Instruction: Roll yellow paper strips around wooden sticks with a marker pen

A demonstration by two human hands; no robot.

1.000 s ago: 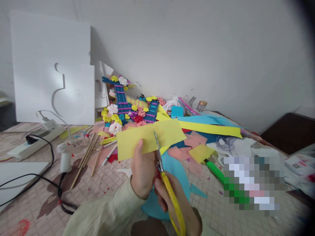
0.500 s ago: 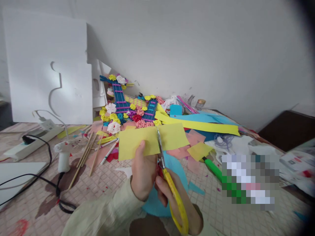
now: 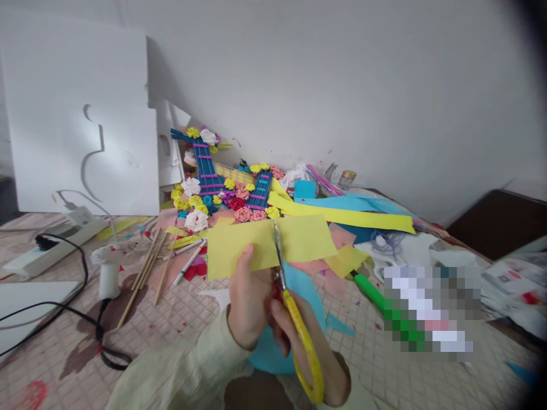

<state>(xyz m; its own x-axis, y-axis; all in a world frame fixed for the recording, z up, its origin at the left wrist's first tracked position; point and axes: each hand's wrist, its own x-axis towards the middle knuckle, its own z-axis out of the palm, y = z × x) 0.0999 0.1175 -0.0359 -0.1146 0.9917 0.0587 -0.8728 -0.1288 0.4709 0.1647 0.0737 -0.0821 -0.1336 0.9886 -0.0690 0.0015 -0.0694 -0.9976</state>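
My left hand (image 3: 250,302) pinches a rectangle of yellow crepe paper (image 3: 233,247), its thumb lying on the near face. My right hand (image 3: 294,330) grips scissors (image 3: 302,327) with yellow handles; the red inner part is mostly hidden by my fingers. The metal blades cross the paper from its lower edge to its top edge, and they look closed or nearly so. To the right of the blades the paper (image 3: 307,236) spreads out flat. Under my hands lies a rounded sheet of blue paper (image 3: 273,356).
Behind the paper stand blue guitar-like shapes (image 3: 205,165) trimmed with paper flowers. On the left are wooden sticks (image 3: 147,267), a white glue gun (image 3: 109,273) and a power strip (image 3: 55,247). A green-handled tool (image 3: 370,296) lies right, beside a yellow paper strip (image 3: 342,216).
The right-hand part of the yellow paper has shifted slightly to the right and down. Both hands and the scissors keep nearly the same place; the view has moved a little.
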